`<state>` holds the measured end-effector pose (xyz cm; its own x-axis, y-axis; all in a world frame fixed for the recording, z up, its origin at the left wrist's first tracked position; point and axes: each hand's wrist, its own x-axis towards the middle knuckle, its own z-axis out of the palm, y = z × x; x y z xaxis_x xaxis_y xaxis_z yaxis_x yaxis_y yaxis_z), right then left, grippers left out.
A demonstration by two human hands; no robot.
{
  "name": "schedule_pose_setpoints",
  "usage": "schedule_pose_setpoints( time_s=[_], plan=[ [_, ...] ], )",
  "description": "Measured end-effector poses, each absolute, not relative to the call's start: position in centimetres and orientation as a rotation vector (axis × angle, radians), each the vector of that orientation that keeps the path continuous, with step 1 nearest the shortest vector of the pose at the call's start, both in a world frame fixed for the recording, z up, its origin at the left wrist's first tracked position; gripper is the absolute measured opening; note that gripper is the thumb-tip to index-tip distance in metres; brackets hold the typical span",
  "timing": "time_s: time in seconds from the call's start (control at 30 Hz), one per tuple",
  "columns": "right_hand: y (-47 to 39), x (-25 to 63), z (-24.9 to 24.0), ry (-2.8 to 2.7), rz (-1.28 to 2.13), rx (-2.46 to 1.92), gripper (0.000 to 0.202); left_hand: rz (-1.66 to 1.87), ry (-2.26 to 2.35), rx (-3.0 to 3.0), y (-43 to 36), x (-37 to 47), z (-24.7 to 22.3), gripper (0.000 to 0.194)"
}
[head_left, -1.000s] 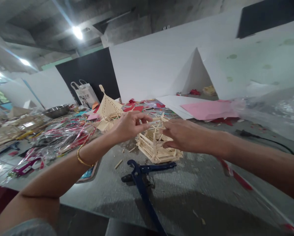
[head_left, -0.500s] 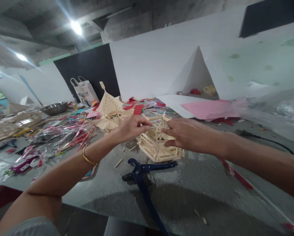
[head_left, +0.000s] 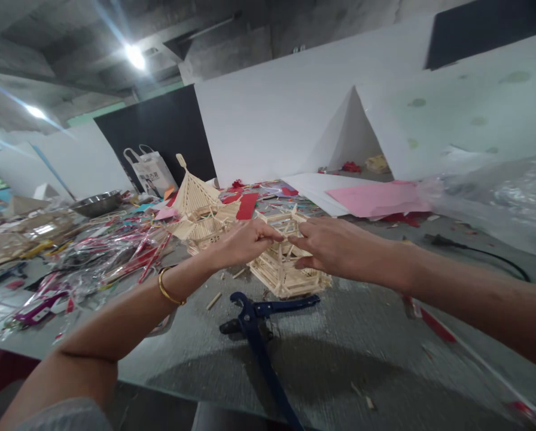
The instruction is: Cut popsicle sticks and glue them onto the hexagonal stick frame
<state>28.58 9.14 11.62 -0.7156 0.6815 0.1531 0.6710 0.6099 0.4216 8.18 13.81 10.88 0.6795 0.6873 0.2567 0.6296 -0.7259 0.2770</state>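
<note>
A small open-framed model [head_left: 279,276] built of pale wooden sticks stands on the table in front of me. My left hand [head_left: 246,240] reaches it from the left, fingers curled and thumb and forefinger closed at the top of its near corner post. From the other side comes my right hand [head_left: 328,240], its forefinger meeting the same joint and almost touching the left fingertips. The right thumb is spread lower, beside the model's side. Both hands cover parts of the upper frame. Closer to me lies a dark blue cutter [head_left: 250,317] with its handles apart.
Behind my left hand stands a stick pavilion [head_left: 198,194] with a pointed roof. Plastic-wrapped red sticks [head_left: 133,254] clutter the left, near a metal bowl [head_left: 98,203]. Pink paper [head_left: 375,197] and clear plastic [head_left: 505,191] lie right. A black cable [head_left: 483,250] crosses the table.
My hands have drawn together over the model's near corner. The left hand moved slightly right and lower; the right forefinger came to the post's top. The view shifted slightly.
</note>
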Motion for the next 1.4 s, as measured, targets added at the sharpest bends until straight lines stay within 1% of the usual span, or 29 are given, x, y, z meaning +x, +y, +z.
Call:
schedule_pose_setpoints(
  time_s=[0.4, 0.63, 0.87, 1.07, 1.17, 1.27, 1.4],
  plan=[
    [9.0, 28.6, 11.5, 2.803, 0.75, 1.199, 0.035, 0.52, 1.086, 2.702, 13.3, 8.6, 11.2, 0.035],
    [9.0, 28.6, 11.4, 2.791, 0.669, 1.253, 0.035, 0.492, 1.107, 2.705, 13.2, 8.6, 11.4, 0.037],
    [9.0, 29.6, 11.6, 2.91, 0.64, 1.287, 0.05, 0.459, 1.123, 2.696, 13.2, 8.7, 11.5, 0.037],
    [8.9, 30.4, 12.5, 2.858, 0.645, 1.317, 0.04, 0.469, 1.116, 2.666, 13.5, 8.6, 11.2, 0.035],
    [8.9, 30.5, 12.9, 2.871, 0.631, 1.302, 0.039, 0.52, 1.119, 2.649, 13.5, 8.3, 11.2, 0.034],
    [9.1, 30.4, 13.3, 2.845, 0.596, 1.345, 0.041, 0.656, 1.07, 2.62, 13.4, 7.6, 11.4, 0.032],
    [9.2, 29.9, 13.5, 2.817, 0.594, 1.293, 0.033, 0.855, 1.046, 2.525, 12.5, 6.1, 12.0, 0.026]
  ],
)
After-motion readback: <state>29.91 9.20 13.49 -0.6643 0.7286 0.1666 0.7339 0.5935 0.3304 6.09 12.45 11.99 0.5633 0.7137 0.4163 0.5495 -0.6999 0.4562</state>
